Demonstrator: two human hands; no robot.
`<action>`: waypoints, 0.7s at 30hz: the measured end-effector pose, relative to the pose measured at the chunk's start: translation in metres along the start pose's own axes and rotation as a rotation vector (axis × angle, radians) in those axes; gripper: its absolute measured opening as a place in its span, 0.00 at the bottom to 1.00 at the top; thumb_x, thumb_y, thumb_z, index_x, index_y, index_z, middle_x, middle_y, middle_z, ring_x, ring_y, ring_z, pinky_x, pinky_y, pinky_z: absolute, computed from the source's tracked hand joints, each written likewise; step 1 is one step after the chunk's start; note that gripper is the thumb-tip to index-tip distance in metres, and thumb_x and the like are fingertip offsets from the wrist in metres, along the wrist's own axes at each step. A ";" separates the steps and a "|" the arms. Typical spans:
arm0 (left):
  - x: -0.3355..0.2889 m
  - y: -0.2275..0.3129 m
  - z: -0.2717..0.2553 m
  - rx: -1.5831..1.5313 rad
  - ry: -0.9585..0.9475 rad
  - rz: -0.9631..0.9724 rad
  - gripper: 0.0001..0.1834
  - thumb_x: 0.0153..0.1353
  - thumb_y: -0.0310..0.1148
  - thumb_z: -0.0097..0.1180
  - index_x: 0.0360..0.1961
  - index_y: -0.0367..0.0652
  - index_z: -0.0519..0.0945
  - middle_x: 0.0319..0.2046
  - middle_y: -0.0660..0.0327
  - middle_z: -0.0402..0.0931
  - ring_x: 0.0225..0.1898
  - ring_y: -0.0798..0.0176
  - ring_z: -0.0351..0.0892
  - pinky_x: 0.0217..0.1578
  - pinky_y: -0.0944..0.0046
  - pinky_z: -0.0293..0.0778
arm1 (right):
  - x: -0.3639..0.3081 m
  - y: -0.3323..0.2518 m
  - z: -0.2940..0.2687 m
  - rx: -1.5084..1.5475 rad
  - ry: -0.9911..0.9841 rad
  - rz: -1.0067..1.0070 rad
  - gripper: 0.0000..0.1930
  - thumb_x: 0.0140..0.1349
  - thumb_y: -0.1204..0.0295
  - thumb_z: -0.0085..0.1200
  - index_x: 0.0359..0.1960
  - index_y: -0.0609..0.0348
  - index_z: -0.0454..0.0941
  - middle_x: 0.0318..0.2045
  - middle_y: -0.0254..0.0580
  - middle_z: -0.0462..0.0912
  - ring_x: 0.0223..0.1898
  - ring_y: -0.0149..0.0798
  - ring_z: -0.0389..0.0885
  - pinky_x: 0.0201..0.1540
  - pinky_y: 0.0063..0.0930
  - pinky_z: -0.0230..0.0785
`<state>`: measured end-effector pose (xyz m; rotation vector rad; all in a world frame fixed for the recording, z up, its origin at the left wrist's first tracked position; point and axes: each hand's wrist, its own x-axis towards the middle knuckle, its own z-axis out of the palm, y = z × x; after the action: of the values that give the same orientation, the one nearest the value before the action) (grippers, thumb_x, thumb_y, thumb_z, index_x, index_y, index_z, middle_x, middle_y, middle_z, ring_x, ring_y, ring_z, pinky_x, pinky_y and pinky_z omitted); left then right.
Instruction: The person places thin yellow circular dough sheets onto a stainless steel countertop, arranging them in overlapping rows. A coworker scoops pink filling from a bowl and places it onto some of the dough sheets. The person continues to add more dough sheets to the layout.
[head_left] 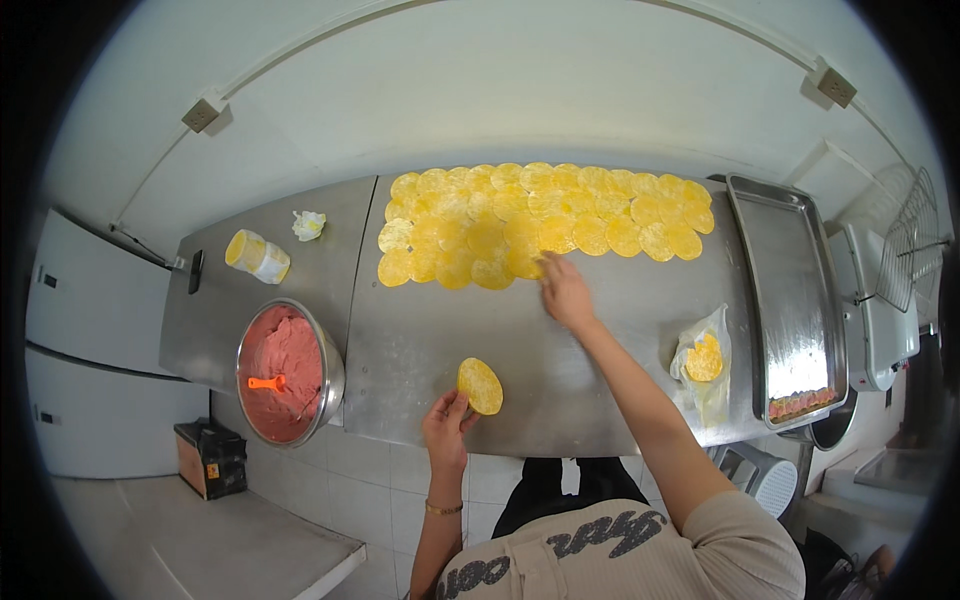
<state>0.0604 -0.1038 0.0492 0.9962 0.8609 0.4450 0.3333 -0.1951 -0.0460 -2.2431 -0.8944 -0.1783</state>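
Between the thumb and fingers of my left hand (pixel 446 425), a yellow round dough wrapper (pixel 481 387) is held upright near the table's front edge; whether it is one or a small stack I cannot tell. My right hand (pixel 566 288) reaches forward, its fingertips gripping the edge of a wrapper (pixel 524 263) at the right end of the nearest row. That wrapper lies against a broad sheet of overlapping yellow wrappers (pixel 590 233) spread along the back of the steel table (pixel 600 370).
At left, a steel bowl (pixel 329 400) holds pink paste with an orange-handled tool (pixel 267 383). Behind it are a wrapped wrapper stack (pixel 257 256) and crumpled plastic (pixel 309 225). To the right lie an opened wrapper pack (pixel 704 357) and a metal tray (pixel 790 290) with several filled pieces.
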 end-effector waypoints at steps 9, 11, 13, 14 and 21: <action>0.003 0.006 0.016 -0.142 -0.059 -0.008 0.09 0.60 0.32 0.54 0.38 0.36 0.75 0.34 0.62 0.75 0.36 0.70 0.77 0.37 0.70 0.77 | -0.024 0.000 -0.004 -0.128 -0.228 -0.051 0.19 0.60 0.67 0.47 0.54 0.52 0.70 0.58 0.39 0.65 0.61 0.43 0.60 0.62 0.45 0.53; 0.003 0.004 0.022 -0.185 -0.086 -0.010 0.09 0.61 0.32 0.54 0.38 0.37 0.75 0.34 0.62 0.75 0.36 0.71 0.76 0.37 0.71 0.77 | -0.025 0.002 -0.002 -0.123 -0.238 -0.054 0.19 0.61 0.67 0.47 0.55 0.51 0.69 0.59 0.39 0.64 0.62 0.43 0.60 0.62 0.45 0.52; 0.001 0.000 0.029 -0.211 -0.095 -0.010 0.10 0.61 0.33 0.54 0.38 0.37 0.75 0.34 0.62 0.75 0.36 0.71 0.76 0.37 0.72 0.77 | -0.025 0.003 0.000 -0.106 -0.212 -0.075 0.20 0.61 0.66 0.46 0.55 0.51 0.69 0.59 0.39 0.64 0.62 0.43 0.59 0.63 0.45 0.52; 0.000 -0.001 0.033 -0.228 -0.106 -0.006 0.10 0.61 0.33 0.54 0.38 0.37 0.75 0.34 0.62 0.75 0.36 0.71 0.76 0.38 0.72 0.77 | -0.025 0.003 0.000 -0.115 -0.249 -0.053 0.20 0.61 0.66 0.46 0.55 0.51 0.68 0.59 0.39 0.64 0.62 0.43 0.59 0.63 0.45 0.52; -0.003 -0.005 0.061 -0.314 -0.079 -0.051 0.09 0.61 0.33 0.54 0.38 0.38 0.75 0.34 0.63 0.76 0.36 0.72 0.76 0.38 0.74 0.76 | -0.018 -0.019 -0.026 0.086 -0.163 0.006 0.15 0.57 0.70 0.53 0.47 0.56 0.75 0.53 0.42 0.70 0.54 0.43 0.69 0.56 0.39 0.62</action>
<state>0.1068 -0.1411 0.0620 0.6964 0.7176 0.4775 0.3106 -0.2130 -0.0226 -2.2029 -0.9626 0.0461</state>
